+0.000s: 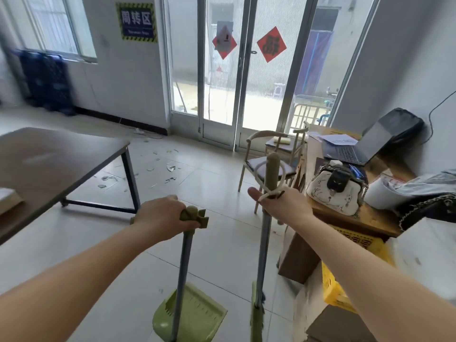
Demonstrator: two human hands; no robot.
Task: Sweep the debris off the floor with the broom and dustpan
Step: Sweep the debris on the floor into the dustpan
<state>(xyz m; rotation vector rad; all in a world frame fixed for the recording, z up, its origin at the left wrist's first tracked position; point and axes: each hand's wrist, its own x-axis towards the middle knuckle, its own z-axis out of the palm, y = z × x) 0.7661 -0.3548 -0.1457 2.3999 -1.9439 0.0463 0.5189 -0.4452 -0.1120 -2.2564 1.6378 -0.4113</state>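
**Green broom and dustpan held ready, debris ahead**

Green plastic tops both long handles, one in each of the person's hands, seen from a head-worn camera looking forward and down. The left hand [161,215] is closed over the knob of the dustpan [190,314], fingers wrapped fully around it; its grey pole runs straight down to the pale green pan, which sits low by the person's feet. Whether the pan touches the tiles cannot be told. The right hand [278,206] grips the broom [264,243] a little below its green cap, fingers curled shut around the pole and thumb raised — a cord loop tied to the handle hangs by the knuckles. The broom head is near the bottom edge, just beside the pan.

Both tools stand nearly upright and apart, which looks like a carrying hold rather than a sweeping one.

Debris [158,169] — pale shards and scraps — lies scattered on the floor [209,188] well ahead, beside the far leg of a brown table [56,159] and before the glass doors [237,70]. A chair [266,166] and a cluttered desk [357,218] stand at right. Sweeping seems not yet begun.
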